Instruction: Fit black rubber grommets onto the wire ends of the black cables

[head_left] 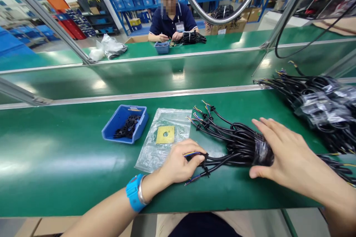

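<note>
My left hand (180, 161) is closed, with thumb and fingers pinching the end of a black cable (219, 158) at its small black grommet (205, 156). Thin coloured wires stick out past the fingers. That cable belongs to a coiled bundle of black cables (236, 139) lying on the green table, wrapped in clear film (263, 152) at its right end. Against this wrapped end rests my right hand (286, 152), thumb and fingers spread wide. Other cable ends of the bundle fan out leftward, with grommets and bare coloured wires.
A blue bin (125, 124) holds small black parts. Beside it, a clear plastic bag (152, 155) lies under a yellow square plate (165, 134) with a hole. More cable bundles (319, 100) are piled at right. Across the metal-edged divider, a co-worker (174, 22) handles cables.
</note>
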`<state>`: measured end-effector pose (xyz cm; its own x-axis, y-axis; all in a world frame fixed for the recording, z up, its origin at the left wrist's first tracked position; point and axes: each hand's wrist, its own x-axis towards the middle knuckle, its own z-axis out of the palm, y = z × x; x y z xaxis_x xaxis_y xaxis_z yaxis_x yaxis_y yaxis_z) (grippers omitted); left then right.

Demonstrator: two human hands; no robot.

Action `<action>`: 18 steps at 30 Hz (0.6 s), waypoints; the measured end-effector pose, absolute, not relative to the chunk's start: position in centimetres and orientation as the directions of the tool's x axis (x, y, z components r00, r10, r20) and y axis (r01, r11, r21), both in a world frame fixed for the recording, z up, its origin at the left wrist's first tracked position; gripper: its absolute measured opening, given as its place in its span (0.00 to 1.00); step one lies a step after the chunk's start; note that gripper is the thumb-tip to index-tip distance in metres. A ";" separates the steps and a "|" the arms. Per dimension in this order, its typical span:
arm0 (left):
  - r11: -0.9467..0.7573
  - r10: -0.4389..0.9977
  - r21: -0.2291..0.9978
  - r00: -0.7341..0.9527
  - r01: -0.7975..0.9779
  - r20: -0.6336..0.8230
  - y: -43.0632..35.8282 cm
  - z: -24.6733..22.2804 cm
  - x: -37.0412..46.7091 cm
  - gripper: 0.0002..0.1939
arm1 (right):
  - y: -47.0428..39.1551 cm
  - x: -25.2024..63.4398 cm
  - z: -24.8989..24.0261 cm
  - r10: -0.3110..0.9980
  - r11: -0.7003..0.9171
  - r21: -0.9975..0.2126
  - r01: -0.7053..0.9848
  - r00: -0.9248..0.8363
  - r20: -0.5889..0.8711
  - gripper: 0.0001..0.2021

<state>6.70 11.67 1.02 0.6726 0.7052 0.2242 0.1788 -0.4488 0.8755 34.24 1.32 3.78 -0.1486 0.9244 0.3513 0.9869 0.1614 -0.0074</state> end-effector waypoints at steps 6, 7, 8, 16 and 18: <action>-0.354 0.695 0.926 0.698 0.128 0.170 11.7 0.9 6.2 0.09 | 0.9 36.0 2.5 0.946 0.136 0.088 0.987 -0.155 0.284 0.48; -0.289 0.683 0.955 0.714 0.070 0.154 12.0 1.1 5.9 0.11 | 0.5 36.0 2.6 0.934 0.143 0.080 0.986 -0.161 0.318 0.47; -0.200 0.674 0.980 0.726 -0.002 0.139 12.3 1.2 5.6 0.14 | 0.0 36.0 2.7 0.921 0.148 0.067 0.987 -0.162 0.355 0.46; 0.323 0.517 0.946 0.845 -0.043 -0.138 13.1 4.2 8.5 0.31 | -4.6 36.4 3.8 0.767 0.050 -0.041 0.998 -0.012 0.641 0.37; 0.348 0.482 0.924 0.876 -0.156 -0.033 12.3 5.3 10.6 0.41 | -5.0 36.2 3.6 0.738 0.043 -0.048 0.998 0.001 0.675 0.35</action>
<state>10.62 12.26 5.35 0.8756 0.4818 -0.0334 -0.1561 0.3478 0.9245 36.23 -4.95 3.61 0.0008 0.7378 0.6751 0.9979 0.0430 -0.0481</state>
